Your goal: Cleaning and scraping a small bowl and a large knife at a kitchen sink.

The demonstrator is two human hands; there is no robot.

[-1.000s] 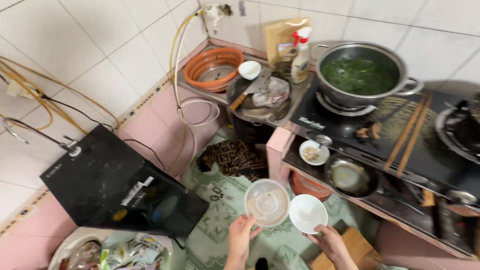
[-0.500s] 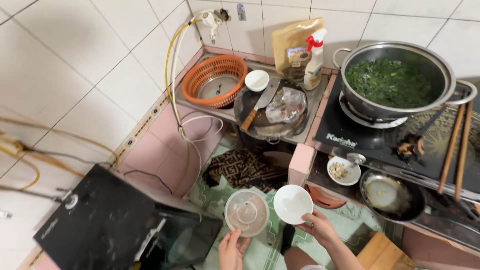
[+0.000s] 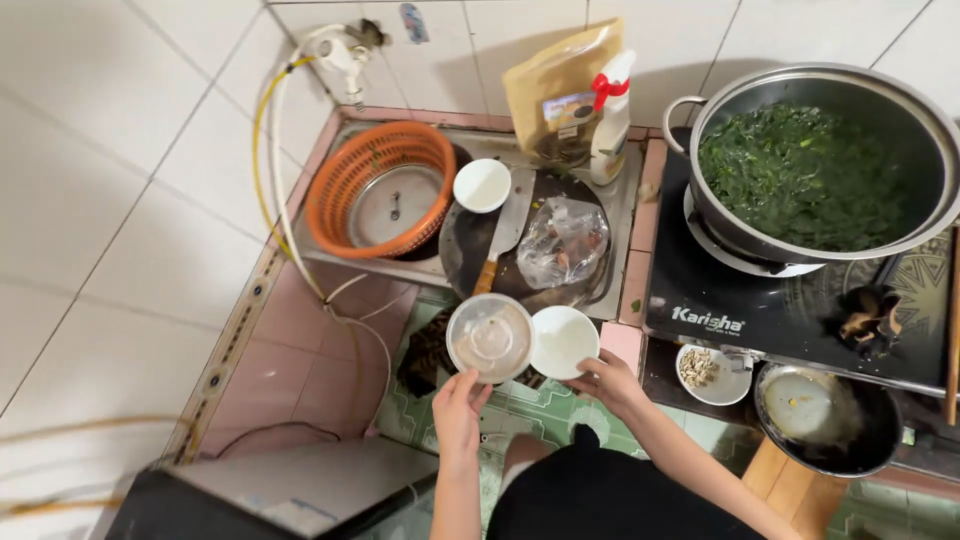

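Both bowls (image 3: 490, 338) now nearer sink (image 3: 620, 215).

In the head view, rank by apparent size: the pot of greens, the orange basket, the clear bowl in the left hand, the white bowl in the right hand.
1. Pot of greens.
2. Orange basket.
3. Clear bowl and white bowl: look about alike, no ranking. Left hand and right hand hold them nearer the camera, which enlarges them.

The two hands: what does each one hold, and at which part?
The left hand holds a clear glass bowl by its near rim; the right hand holds a white bowl by its near rim.
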